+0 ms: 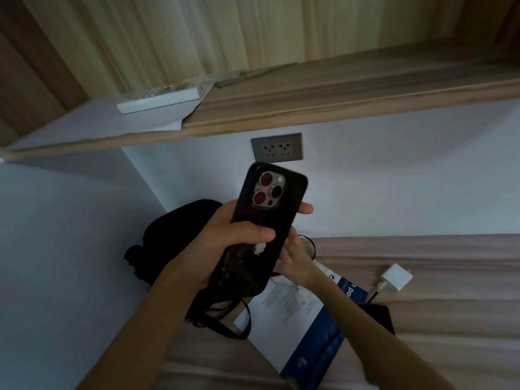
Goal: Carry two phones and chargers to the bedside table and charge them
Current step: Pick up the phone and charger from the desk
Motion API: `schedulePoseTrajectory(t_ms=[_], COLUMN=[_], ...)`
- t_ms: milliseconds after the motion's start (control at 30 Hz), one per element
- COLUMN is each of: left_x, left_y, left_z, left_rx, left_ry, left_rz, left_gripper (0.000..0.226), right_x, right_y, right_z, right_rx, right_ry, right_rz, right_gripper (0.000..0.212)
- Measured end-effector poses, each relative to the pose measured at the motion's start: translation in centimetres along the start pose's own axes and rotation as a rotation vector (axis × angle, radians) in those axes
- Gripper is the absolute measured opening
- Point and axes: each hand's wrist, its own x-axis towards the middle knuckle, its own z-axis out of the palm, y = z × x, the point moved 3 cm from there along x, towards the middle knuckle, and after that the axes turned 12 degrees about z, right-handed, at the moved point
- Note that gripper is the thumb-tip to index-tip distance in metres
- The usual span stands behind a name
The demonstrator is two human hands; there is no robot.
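Holding the phone [270,220] up in front of me, my left hand [233,235] wraps round its middle, thumb across the black back and fingertips showing past the far edge. Its long axis runs near upright, leaning slightly right. The camera end points up toward the wall socket [277,147] and the port end points down toward my forearm. My right hand [295,256] sits just behind the phone's right edge, fingers loosely spread. I cannot tell whether it pinches anything, because the phone covers its fingertips. The white charger [396,277] lies on the bedside table [464,280], off to the right of and below that hand, so I judge the right hand the nearer one to fetch it. Its cable [374,294] leads down-left to a flat dark thing [378,316], possibly the second phone, though it is too dim to say. The phone's port end merges with the black bag [174,237] behind it. A small white patch on the phone's back is also unclear: a plug or a logo.
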Motion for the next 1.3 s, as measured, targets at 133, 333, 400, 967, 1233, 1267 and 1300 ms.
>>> schedulePoseTrajectory(t_ms=[133, 333, 400, 967, 1233, 1267, 1300], left_x=[0.1, 0.1, -0.1, -2.0, -0.8, -0.6, -0.4], left_y=[1.0, 1.2, -0.2, -5.7, -5.8, -5.5, -5.3], left_z=[-0.3, -2.6, -3.7, -4.9, -3.9, -3.8, -3.8], left_rx=[0.079, 0.346, 0.412, -0.355, -0.376, -0.379, -0.384], left_ry=[0.034, 0.376, 0.535, 0.625, 0.606, 0.569, 0.564], left_rz=[0.017, 0.053, -0.034, -0.317, -0.286, -0.258, -0.240], left_gripper=[0.035, 0.032, 0.021, 0.027, 0.032, 0.031, 0.030], right_x=[-0.2, -0.6, -0.5, -1.7, -0.1, -0.2, -0.4], right_y=[-0.8, -1.7, -3.0, -6.4, -7.2, -7.2, -7.3], right_z=[1.9, 2.1, 2.1, 0.9, 0.3, 0.6, 0.9], right_rx=[0.160, 0.360, 0.375, -0.300, -0.257, -0.287, -0.321], right_ry=[-0.050, 0.051, 0.068, 0.273, 0.395, 0.358, 0.336], right_rz=[0.130, 0.142, 0.113, -0.237, -0.153, -0.166, -0.206], right_gripper=[0.036, 0.061, 0.061, 0.041, 0.043, 0.041, 0.043])
